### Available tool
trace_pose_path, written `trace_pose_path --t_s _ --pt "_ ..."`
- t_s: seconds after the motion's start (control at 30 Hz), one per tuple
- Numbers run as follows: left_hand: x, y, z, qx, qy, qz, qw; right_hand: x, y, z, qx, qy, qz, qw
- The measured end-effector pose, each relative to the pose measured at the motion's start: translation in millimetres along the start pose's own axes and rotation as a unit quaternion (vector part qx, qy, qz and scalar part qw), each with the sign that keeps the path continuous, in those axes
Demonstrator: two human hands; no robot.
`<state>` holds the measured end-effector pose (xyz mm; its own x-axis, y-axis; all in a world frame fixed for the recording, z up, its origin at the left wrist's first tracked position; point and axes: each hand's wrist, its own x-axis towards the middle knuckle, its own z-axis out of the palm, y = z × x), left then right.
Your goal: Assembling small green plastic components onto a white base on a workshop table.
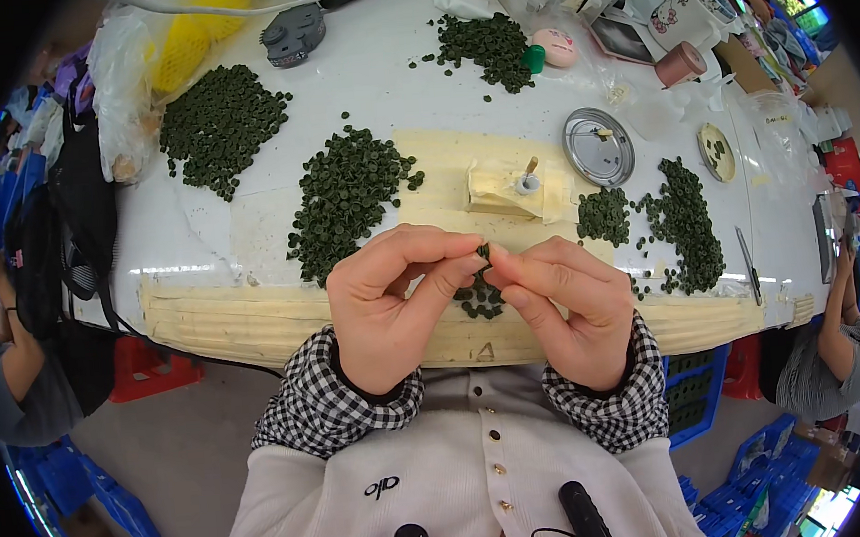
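Observation:
Over the table's near edge, my left hand (pixel 382 297) and my right hand (pixel 577 303) meet fingertip to fingertip. Between them they pinch a small dark green round piece (pixel 484 253), partly covered by the fingers. Just below the fingertips lies a small cluster of the same green pieces (pixel 480 300). A larger heap of green pieces (pixel 345 195) sits beyond my left hand. Past my right hand are a small pile (pixel 603 215) and a longer heap (pixel 686 226). A taped block with an upright peg (pixel 519 190) stands straight ahead of my hands.
More green pieces form heaps at the far left (pixel 221 128) and far middle (pixel 485 50). A round metal tin (pixel 598 147), a shallow dish (pixel 715 152) and a thin knife-like tool (pixel 748 264) lie to the right. A blue crate (pixel 696 395) stands below the table. Other people sit at both sides.

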<state>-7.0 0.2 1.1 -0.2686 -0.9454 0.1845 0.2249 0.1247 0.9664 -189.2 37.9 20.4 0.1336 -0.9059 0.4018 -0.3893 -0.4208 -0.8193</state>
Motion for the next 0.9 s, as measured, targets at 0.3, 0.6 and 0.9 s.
trace_pose_path --t_s 0.3,0.6,0.9 --pt "0.5 2.2 -1.7 0.037 0.002 0.013 0.999 44.7 0.1 -26.3 -0.279 0.096 -0.035 0.955" --pt "1.1 0.5 -4.0 0.096 -0.015 0.046 0.994 51.8 16.9 -25.7 -0.278 0.037 -0.040 0.959" --pt "3.3 2.5 -0.3 0.138 -0.001 0.080 0.987 40.2 -15.5 -26.9 -0.059 0.010 -0.075 0.995"
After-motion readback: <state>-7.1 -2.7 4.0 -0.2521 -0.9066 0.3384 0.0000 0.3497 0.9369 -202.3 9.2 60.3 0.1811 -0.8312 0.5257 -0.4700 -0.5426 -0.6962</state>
